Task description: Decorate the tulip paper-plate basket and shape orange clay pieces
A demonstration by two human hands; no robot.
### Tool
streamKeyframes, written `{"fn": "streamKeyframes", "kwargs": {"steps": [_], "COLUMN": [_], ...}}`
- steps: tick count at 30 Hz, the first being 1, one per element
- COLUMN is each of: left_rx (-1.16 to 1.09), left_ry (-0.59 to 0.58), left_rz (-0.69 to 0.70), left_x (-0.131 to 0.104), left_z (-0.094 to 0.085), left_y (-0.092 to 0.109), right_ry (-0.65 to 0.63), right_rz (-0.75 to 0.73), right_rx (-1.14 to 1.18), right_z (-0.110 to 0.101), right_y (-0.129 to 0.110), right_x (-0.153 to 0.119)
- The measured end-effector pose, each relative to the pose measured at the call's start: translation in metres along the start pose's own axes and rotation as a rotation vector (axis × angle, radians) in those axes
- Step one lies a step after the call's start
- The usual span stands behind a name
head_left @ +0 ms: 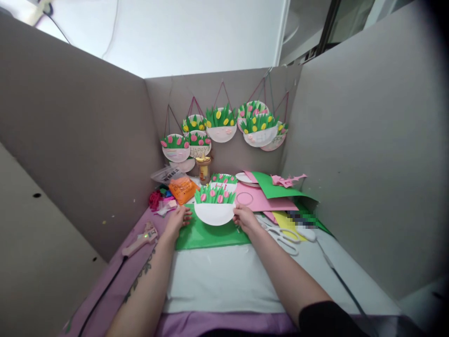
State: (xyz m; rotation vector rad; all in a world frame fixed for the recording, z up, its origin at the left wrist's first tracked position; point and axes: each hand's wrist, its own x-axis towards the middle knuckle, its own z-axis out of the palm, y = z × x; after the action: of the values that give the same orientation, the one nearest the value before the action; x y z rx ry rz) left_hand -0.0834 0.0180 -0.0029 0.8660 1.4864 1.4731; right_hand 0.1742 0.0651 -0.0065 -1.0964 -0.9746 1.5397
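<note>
A paper-plate basket (214, 213) with green paper leaves and pink flowers is held up over a green sheet (210, 239). My right hand (245, 217) pinches its right edge between thumb and fingers. To the left of the plate, my left hand (180, 219) has its fingers apart and curved, with nothing in them and a small gap to the plate. Right behind stands a similar plate (223, 180) with red lettering, partly hidden by the held one.
Scissors (286, 236) and pink paper (261, 199) lie right. A glue gun (142, 241) rests left, near an orange packet (183, 189) and red yarn (155, 200). A jar (203, 171) stands behind. Finished plates (221, 134) hang on the back panel; grey panels flank the table.
</note>
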Motion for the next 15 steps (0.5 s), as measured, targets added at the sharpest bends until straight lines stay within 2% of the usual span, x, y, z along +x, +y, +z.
{"fn": "streamKeyframes", "kwargs": {"steps": [3, 6, 9, 15], "left_rx": [0.119, 0.175, 0.195, 0.297], "left_ry": [-0.149, -0.168, -0.105, 0.158], "left_rz": [0.003, 0.066, 0.085, 0.127], "left_x": [-0.008, -0.012, -0.011, 0.004], "left_z": [0.003, 0.003, 0.003, -0.001], "left_y": [0.002, 0.004, 0.004, -0.004], "right_ry": [0.002, 0.0, -0.013, -0.085], "right_rz": [-0.012, -0.036, -0.048, -0.009], "right_rx": [-0.072, -0.14, -0.209, -0.358], "right_z": [0.003, 0.003, 0.003, 0.007], "right_y": [0.003, 0.003, 0.003, 0.006], "right_x": [-0.003, -0.004, -0.004, -0.006]}}
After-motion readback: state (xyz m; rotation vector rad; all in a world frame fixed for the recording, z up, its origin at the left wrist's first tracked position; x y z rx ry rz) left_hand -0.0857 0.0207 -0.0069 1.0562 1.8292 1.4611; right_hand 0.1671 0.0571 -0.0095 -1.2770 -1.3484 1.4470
